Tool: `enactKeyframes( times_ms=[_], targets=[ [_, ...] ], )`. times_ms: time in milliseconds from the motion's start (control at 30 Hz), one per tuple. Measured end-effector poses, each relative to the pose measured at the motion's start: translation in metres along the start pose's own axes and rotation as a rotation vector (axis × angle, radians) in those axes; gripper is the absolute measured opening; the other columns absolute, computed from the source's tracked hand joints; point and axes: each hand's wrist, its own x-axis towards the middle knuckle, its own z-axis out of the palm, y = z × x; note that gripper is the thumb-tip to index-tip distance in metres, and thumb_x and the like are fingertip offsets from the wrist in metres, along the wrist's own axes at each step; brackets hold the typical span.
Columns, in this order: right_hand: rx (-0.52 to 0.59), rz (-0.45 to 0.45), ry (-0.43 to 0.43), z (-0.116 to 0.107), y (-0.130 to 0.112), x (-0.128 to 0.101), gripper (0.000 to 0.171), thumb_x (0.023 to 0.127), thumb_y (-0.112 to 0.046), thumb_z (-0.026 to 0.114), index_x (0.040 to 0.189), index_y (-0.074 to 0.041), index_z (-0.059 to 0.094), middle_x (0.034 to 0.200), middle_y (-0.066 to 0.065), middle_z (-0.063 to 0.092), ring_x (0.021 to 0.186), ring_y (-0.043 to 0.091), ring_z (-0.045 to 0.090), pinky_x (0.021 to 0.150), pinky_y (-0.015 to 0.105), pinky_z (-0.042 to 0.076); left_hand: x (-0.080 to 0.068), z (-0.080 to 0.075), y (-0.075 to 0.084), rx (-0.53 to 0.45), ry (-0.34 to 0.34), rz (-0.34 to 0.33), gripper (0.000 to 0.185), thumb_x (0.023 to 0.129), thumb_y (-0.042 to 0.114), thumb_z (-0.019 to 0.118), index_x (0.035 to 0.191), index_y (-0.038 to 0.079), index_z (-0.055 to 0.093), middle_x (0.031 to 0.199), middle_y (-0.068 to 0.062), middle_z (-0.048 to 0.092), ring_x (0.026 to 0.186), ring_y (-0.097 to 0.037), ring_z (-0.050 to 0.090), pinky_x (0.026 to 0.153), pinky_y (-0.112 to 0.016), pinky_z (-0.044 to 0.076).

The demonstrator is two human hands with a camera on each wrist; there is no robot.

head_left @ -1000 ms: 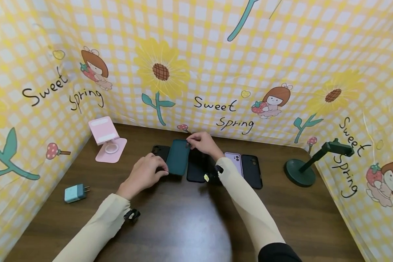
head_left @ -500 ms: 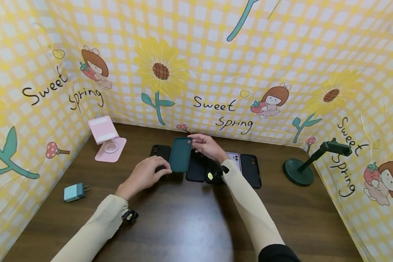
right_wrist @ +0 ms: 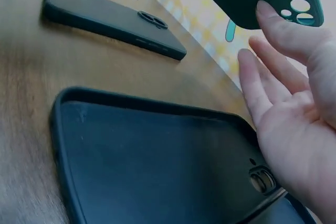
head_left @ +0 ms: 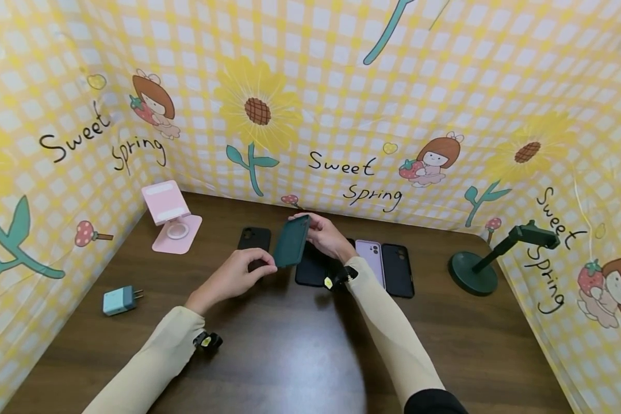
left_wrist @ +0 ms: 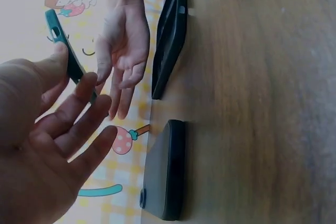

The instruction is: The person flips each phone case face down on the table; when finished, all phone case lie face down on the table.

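Observation:
A dark green phone case [head_left: 291, 244] with camera cutouts is held up, tilted, above the table between both hands. My left hand [head_left: 233, 273] pinches its lower end between thumb and fingers. At the camera end, my right hand [head_left: 328, 237] holds it, the thumb [right_wrist: 281, 30] against the case beside the cutouts. Behind the left hand lies a black phone [head_left: 255, 238], camera side up. Under the right hand is a black phone case [right_wrist: 157, 161], hollow side up, partly covered by that hand and wrist in the head view.
Right of the black case lie a lilac phone or case [head_left: 368, 257] and another black one [head_left: 398, 271]. A dark green stand [head_left: 473, 273] is at the right. At the left are a pink folding stand [head_left: 167, 202] and a blue charger plug [head_left: 119, 301]. Patterned cloth [head_left: 341, 115] surrounds the table.
The green case has been lifted slightly and turned, so it now appears narrower and more tilted. Both hands moved with it, the left slightly rightward, uncovering more of the black phone.

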Motion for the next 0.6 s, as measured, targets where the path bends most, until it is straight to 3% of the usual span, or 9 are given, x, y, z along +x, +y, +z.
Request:
enactKeyframes(
  times_ms=[67, 200, 300, 367, 433, 500, 600],
  targets=[
    [0.009, 0.012, -0.019, -0.001, 0.000, -0.001, 0.035, 0.104, 0.006, 0.049, 0.138, -0.002, 0.054, 0.151, 0.020, 0.055, 0.119, 0.012, 0.067, 0.096, 0.030, 0.057, 0.000, 0.001, -0.001, 0.011, -0.023, 0.009, 0.006, 0.099, 0.028, 0.070, 0.096, 0.023, 0.070, 0.094, 0.009, 0.070, 0.088, -0.010, 0.062, 0.085, -0.031, 0.054],
    [0.003, 0.038, -0.084, -0.003, -0.001, -0.003, 0.034, 0.104, 0.007, 0.049, 0.136, -0.002, 0.054, 0.141, 0.012, 0.065, 0.119, 0.014, 0.068, 0.097, 0.033, 0.057, -0.002, 0.001, 0.001, 0.114, -0.045, 0.068, 0.006, 0.098, 0.030, 0.072, 0.101, 0.027, 0.067, 0.095, 0.011, 0.068, 0.088, -0.010, 0.063, 0.082, -0.032, 0.055],
    [-0.023, 0.041, -0.140, -0.005, -0.006, -0.005, 0.039, 0.104, 0.007, 0.048, 0.143, 0.008, 0.044, 0.131, 0.004, 0.068, 0.115, 0.015, 0.069, 0.096, 0.036, 0.058, -0.003, -0.001, 0.007, 0.227, -0.046, 0.115, 0.037, 0.096, 0.035, 0.074, 0.129, 0.025, 0.063, 0.110, 0.005, 0.070, 0.094, -0.015, 0.066, 0.086, -0.037, 0.056],
    [-0.051, 0.056, -0.163, -0.005, -0.009, -0.005, 0.043, 0.105, 0.007, 0.047, 0.146, 0.013, 0.038, 0.129, 0.004, 0.068, 0.113, 0.016, 0.069, 0.095, 0.037, 0.059, -0.001, -0.002, 0.011, 0.306, -0.056, 0.154, 0.068, 0.093, 0.037, 0.077, 0.152, 0.025, 0.047, 0.126, 0.000, 0.067, 0.103, -0.019, 0.067, 0.090, -0.041, 0.056],
    [-0.091, 0.076, -0.171, -0.004, -0.012, -0.006, 0.044, 0.104, 0.006, 0.048, 0.146, 0.014, 0.036, 0.127, 0.007, 0.066, 0.111, 0.017, 0.069, 0.094, 0.038, 0.059, 0.000, -0.003, 0.017, 0.380, -0.070, 0.201, 0.091, 0.090, 0.037, 0.081, 0.163, 0.028, 0.028, 0.138, -0.003, 0.061, 0.105, -0.020, 0.066, 0.092, -0.044, 0.055],
    [-0.139, 0.094, -0.172, -0.003, -0.014, -0.005, 0.044, 0.104, 0.005, 0.050, 0.146, 0.014, 0.038, 0.129, 0.015, 0.064, 0.110, 0.017, 0.069, 0.093, 0.038, 0.059, 0.002, -0.004, 0.021, 0.448, -0.078, 0.266, 0.097, 0.088, 0.037, 0.083, 0.165, 0.029, 0.023, 0.142, -0.004, 0.058, 0.109, -0.021, 0.064, 0.092, -0.045, 0.055],
    [-0.218, 0.097, -0.153, -0.002, -0.016, -0.004, 0.045, 0.104, 0.001, 0.054, 0.147, 0.010, 0.043, 0.136, 0.027, 0.059, 0.108, 0.017, 0.069, 0.094, 0.039, 0.059, 0.004, -0.003, 0.023, 0.526, -0.060, 0.341, 0.092, 0.086, 0.037, 0.084, 0.162, 0.024, 0.034, 0.143, -0.007, 0.058, 0.113, -0.022, 0.064, 0.091, -0.045, 0.055]
  ],
)
